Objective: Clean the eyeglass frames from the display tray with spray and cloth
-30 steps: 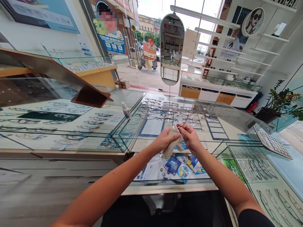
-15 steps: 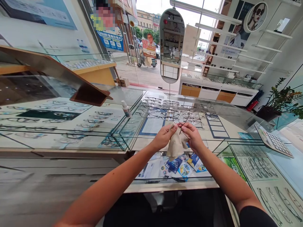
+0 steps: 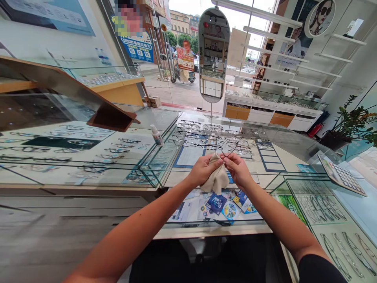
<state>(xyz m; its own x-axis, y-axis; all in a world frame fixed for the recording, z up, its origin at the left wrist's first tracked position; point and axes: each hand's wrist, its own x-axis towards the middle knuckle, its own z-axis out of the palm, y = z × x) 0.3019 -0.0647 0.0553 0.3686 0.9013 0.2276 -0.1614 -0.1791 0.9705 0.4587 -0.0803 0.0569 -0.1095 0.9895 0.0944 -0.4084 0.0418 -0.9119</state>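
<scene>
Over a glass display counter (image 3: 265, 173) I hold a thin dark-framed pair of glasses (image 3: 231, 149) and a beige cleaning cloth (image 3: 216, 181). My left hand (image 3: 203, 169) is closed, pinching the cloth against the frame. My right hand (image 3: 238, 169) is closed on the glasses, whose thin temple arm sticks up and away from my fingers. The cloth hangs down between both hands.
Rows of spectacle frames (image 3: 203, 135) lie under the glass ahead. A small spray bottle (image 3: 156, 136) stands on the counter to the left. A calculator (image 3: 341, 175) lies at the right, beside a potted plant (image 3: 350, 125). An oval mirror (image 3: 213, 55) stands behind. Leaflets (image 3: 219, 204) lie below the glass.
Both hands have stayed together while rubbing; the cloth bunched up, spread wider, then gathered again, and the hands rose slightly in view.
</scene>
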